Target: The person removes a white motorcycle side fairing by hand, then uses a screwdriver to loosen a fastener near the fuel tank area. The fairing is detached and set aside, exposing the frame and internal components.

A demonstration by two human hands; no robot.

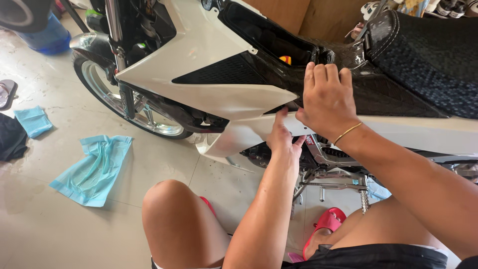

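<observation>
White plastic is what both hands are working on: the side fairing panel [219, 94] of a motorcycle standing on the tiled floor [45, 219]. The right hand [326, 99] is pressing flat, fingers together and curled over the top, against the dark textured body panel [378, 94] where the white piece ends, just below the black seat [428, 50]. The left hand [283, 139] is reaching up from beneath, its grip partly closed, thumb and fingertips touching the lower rear edge of the fairing; whether it is pinching the edge or only pushing cannot be told.

To do this well, the upper hand should probably be steadying the seam while the lower fingers are working along the edge gently, since thin plastic tabs could snap under a twist.

Crowding the lower hand are the engine parts [318, 149] and a metal footpeg bracket [338, 184] just below. Further out, the front wheel [124, 99] is standing near a crumpled blue cloth [92, 169], and a red sandal [326, 224] is resting by the person's knee [167, 199].
</observation>
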